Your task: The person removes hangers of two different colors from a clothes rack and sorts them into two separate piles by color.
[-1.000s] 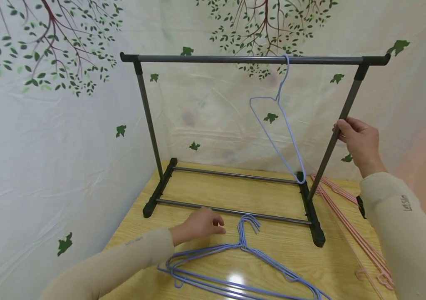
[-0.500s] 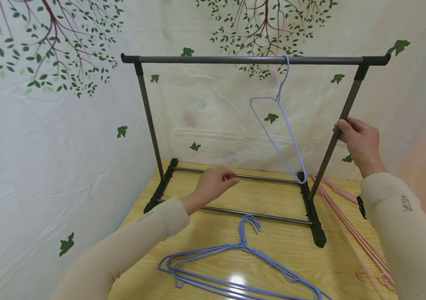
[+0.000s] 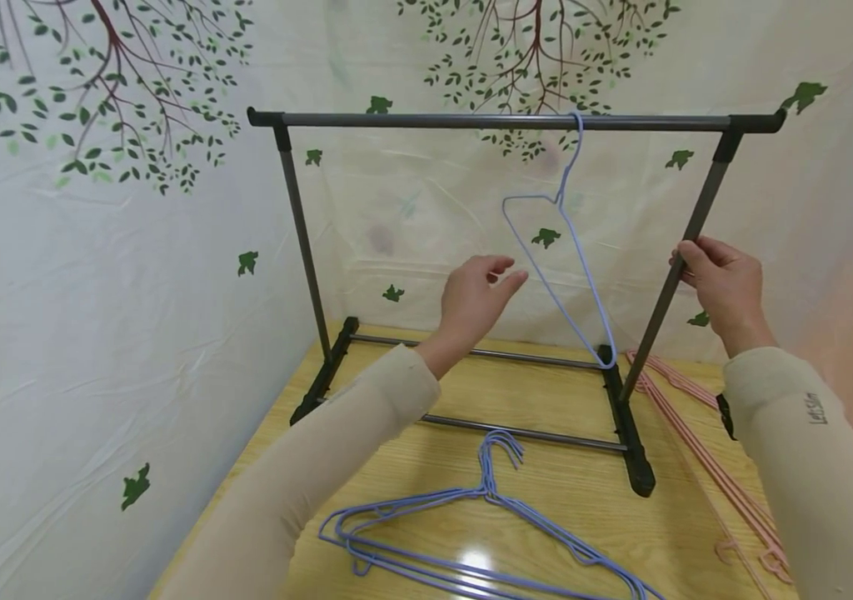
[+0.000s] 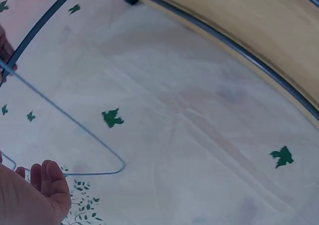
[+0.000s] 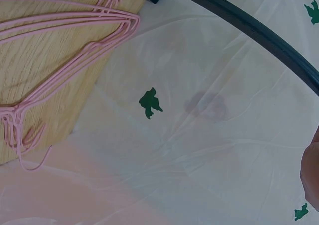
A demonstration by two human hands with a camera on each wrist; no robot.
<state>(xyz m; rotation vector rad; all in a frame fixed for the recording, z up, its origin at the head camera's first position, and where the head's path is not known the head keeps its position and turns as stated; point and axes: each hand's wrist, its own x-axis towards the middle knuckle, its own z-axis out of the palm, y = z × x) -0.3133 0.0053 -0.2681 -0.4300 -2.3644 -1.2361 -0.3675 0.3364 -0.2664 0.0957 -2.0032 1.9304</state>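
Note:
A dark metal clothes rack (image 3: 411,121) stands on the table. One blue hanger (image 3: 530,242) hangs by its hook from the top bar, right of the middle, turned at an angle. My left hand (image 3: 475,300) is raised inside the rack, just left of that hanger, fingers loosely bent with a gap between them and the thumb. In the left wrist view the blue hanger (image 4: 82,128) passes behind the left fingers. My right hand (image 3: 726,283) grips the rack's right upright, thumb in front. Several blue hangers (image 3: 486,492) lie stacked on the table in front of the rack.
Several pink hangers (image 3: 704,450) lie on the wooden table (image 3: 396,467) to the right of the rack, partly behind the right sleeve. A pale curtain (image 3: 426,225) printed with trees and leaves encloses the table at the back and sides.
My left hand has risen from beside the stacked blue hangers, moving up and right to near the hanging one, and its fingers have spread. The right hand stays on the upright.

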